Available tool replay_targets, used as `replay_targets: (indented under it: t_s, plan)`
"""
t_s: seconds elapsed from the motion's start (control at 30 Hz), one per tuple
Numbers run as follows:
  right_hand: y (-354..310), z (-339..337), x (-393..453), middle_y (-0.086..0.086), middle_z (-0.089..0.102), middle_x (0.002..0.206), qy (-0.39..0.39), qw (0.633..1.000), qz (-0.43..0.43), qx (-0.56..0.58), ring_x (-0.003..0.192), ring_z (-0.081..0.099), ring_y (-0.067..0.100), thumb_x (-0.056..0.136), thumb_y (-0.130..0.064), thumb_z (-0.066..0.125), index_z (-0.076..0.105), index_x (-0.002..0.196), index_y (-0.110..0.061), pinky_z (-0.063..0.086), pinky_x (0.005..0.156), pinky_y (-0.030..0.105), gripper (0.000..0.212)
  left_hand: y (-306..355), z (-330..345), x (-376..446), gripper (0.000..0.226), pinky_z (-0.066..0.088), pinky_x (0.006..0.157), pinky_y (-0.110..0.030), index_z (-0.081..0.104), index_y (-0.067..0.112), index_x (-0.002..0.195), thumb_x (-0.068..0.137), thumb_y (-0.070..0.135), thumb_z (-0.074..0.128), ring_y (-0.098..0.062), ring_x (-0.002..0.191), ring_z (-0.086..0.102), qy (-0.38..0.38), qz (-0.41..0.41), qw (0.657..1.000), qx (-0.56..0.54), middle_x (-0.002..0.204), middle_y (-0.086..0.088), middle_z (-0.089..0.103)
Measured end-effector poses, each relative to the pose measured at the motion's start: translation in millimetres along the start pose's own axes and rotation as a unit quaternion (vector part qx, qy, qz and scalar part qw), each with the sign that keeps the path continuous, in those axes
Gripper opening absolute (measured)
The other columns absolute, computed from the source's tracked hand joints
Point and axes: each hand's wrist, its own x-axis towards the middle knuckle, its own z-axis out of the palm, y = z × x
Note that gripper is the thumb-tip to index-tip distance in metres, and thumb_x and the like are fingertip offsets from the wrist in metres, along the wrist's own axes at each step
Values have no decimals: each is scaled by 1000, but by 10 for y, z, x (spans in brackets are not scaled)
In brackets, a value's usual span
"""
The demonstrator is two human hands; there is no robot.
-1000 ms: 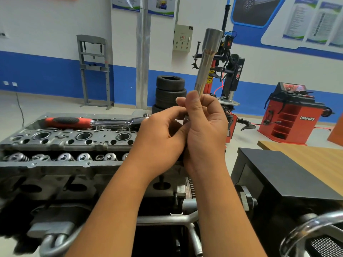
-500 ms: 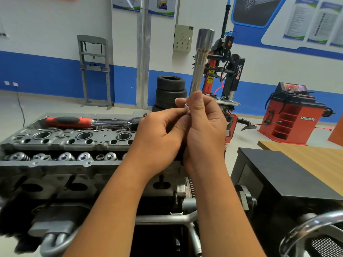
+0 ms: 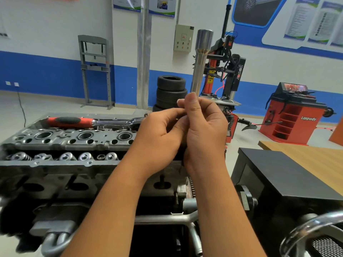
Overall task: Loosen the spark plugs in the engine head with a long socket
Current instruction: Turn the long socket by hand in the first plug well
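Observation:
A long silver socket [image 3: 201,62] stands nearly upright above my hands, its wide end on top. My right hand [image 3: 203,130] grips its lower shaft, thumb up along it. My left hand [image 3: 159,134] curls in against the right hand's fingers at the socket's hidden lower end. Left of the hands lies the grey engine head [image 3: 61,143] with three round spark plug wells showing along its top. A ratchet with a red and black handle [image 3: 89,121] lies along the head's far edge, its head behind my left hand.
A black box [image 3: 289,175] and a wooden table [image 3: 315,156] stand to the right. Stacked tyres [image 3: 171,93], a tyre changer [image 3: 228,71] and a red wheel balancer [image 3: 295,115] are on the floor behind. A chrome curved bar [image 3: 311,227] is at the lower right.
The socket has swung from leaning right to nearly upright. Both hands stayed together in about the same place.

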Motion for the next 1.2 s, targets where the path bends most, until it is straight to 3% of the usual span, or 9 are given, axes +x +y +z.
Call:
replay_targets:
  t_s: [0.1, 0.17, 0.33, 0.53, 0.67, 0.77, 0.87, 1.07, 1.2]
  plan:
    - [17, -3, 14, 7, 72, 90, -10, 1000, 8, -1, 87, 68, 21, 80, -47, 70, 71, 95, -5, 61, 83, 46, 45, 7, -10, 2, 24, 64, 81, -37, 73, 31, 121, 108, 23, 55, -9, 97, 75, 0, -5, 1000, -3, 102, 9, 78]
    - [16, -4, 18, 7, 73, 90, -14, 1000, 16, 11, 87, 69, 22, 79, -48, 72, 71, 92, -11, 62, 78, 42, 39, 1, -9, 6, 20, 63, 75, -29, 72, 33, 117, 105, 23, 59, -6, 93, 75, 15, -7, 1000, -3, 100, 10, 78]
    - [-6, 5, 5, 13, 69, 92, 11, 999, 25, 28, 84, 67, 27, 72, -42, 81, 66, 104, -1, 57, 86, 69, 54, -18, 2, -2, 15, 58, 63, -19, 73, 31, 113, 100, 28, 67, -5, 81, 75, 39, -3, 999, 21, 91, 10, 78]
    - [21, -1, 23, 7, 75, 91, -7, 1000, 18, -10, 87, 71, 20, 83, -53, 64, 72, 89, -12, 62, 83, 43, 41, 9, -11, 5, 24, 64, 84, -41, 69, 40, 120, 107, 26, 55, -8, 96, 75, -23, -20, 1000, 1, 102, 12, 78]
    - [28, -2, 40, 10, 73, 91, 0, 999, 35, 37, 84, 68, 26, 87, -48, 74, 70, 91, -13, 59, 86, 55, 35, -12, 30, 6, 20, 64, 83, -39, 69, 42, 113, 102, 25, 66, -2, 93, 74, 25, 0, 999, 42, 100, 15, 77]
    - [20, 4, 30, 12, 69, 88, 11, 999, 34, 37, 79, 64, 27, 77, -48, 81, 67, 96, -6, 57, 85, 64, 48, -31, 60, -5, 20, 64, 78, -37, 71, 39, 113, 97, 28, 70, -2, 86, 73, 60, 8, 995, 83, 93, 13, 77]
    - [28, -1, 27, 9, 71, 85, 0, 1000, 21, 17, 78, 65, 24, 77, -54, 74, 70, 88, -8, 56, 85, 67, 47, -23, 51, -6, 21, 64, 78, -36, 70, 42, 118, 99, 32, 66, -3, 87, 72, 55, 13, 994, 95, 92, 13, 76]
    - [41, -1, 36, 6, 72, 87, -14, 1000, 14, 1, 82, 66, 20, 85, -55, 61, 71, 82, -13, 58, 82, 48, 43, 15, 23, -3, 25, 58, 79, -16, 68, 46, 114, 106, 23, 59, 2, 96, 72, 11, 24, 999, 48, 101, 19, 76]
    - [29, -11, 39, 7, 72, 87, -3, 999, 19, 26, 79, 66, 19, 78, -51, 74, 72, 86, -13, 58, 76, 40, 39, 12, 48, 5, 24, 58, 75, -15, 71, 41, 117, 104, 23, 60, 2, 93, 72, 21, 22, 998, 59, 98, 15, 77]
